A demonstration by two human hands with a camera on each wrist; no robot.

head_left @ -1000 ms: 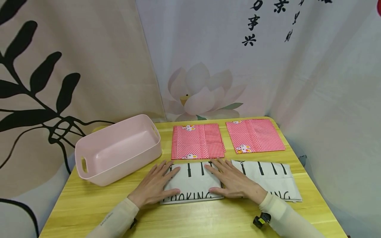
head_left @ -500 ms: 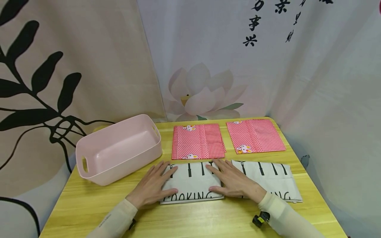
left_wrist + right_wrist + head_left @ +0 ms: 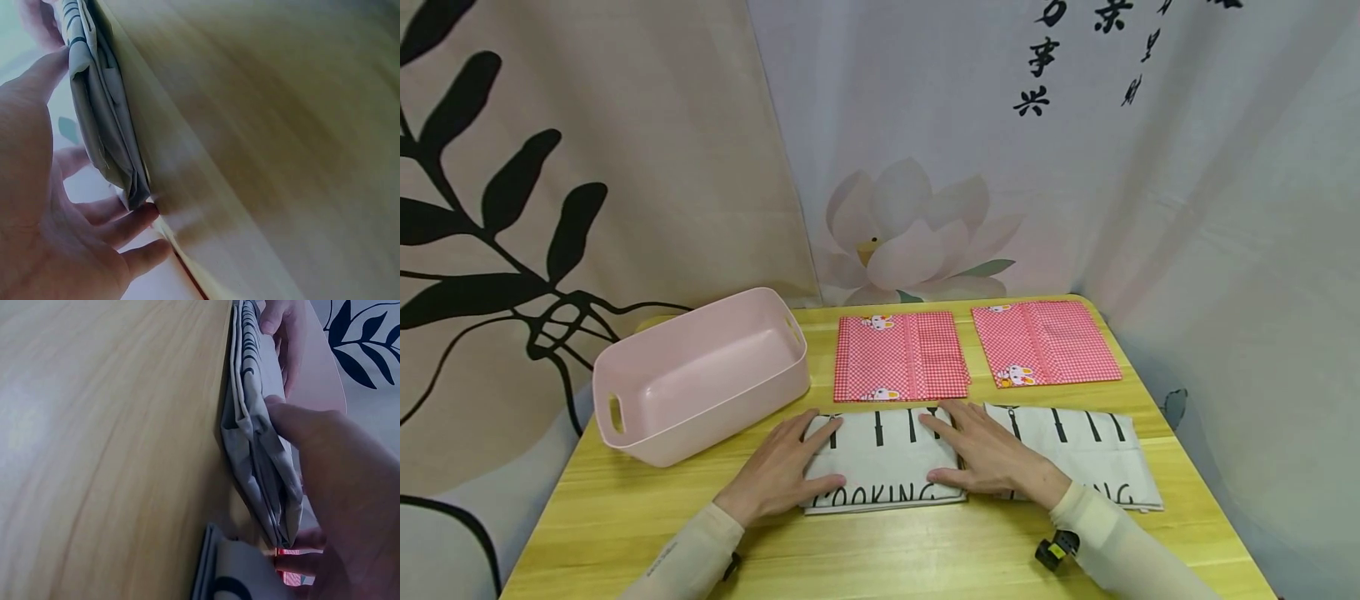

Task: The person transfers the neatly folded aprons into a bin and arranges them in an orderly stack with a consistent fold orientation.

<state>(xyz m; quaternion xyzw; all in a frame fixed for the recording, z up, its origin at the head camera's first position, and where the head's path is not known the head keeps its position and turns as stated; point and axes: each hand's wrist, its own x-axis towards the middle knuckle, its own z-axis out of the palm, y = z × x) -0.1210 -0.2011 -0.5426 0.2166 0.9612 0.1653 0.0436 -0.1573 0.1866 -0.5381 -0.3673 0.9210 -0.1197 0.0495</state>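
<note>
A folded white cloth (image 3: 883,458) printed with dark utensil shapes and the word COOKING lies flat near the middle of the table. My left hand (image 3: 777,473) is at its left end, thumb on top and the other fingers along the side and far corner. At the opposite end, my right hand (image 3: 992,454) rests with thumb and fingers spread over the edge. In the left wrist view, the layered folds of the cloth (image 3: 103,106) stand between thumb and fingers. A second folded white cloth (image 3: 1093,450) of the same print lies to the right, partly hidden by my right hand.
A pink plastic basin (image 3: 700,367) with handle holes stands at the back left of the wooden table (image 3: 865,558). Two folded red checked cloths with rabbit prints, the left one (image 3: 898,358) and the right one (image 3: 1052,342), lie behind the white ones. Printed curtains hang behind.
My left hand has slid slightly left, from the top of the white cloth toward its left end. The right hand and the cloths have hardly moved.
</note>
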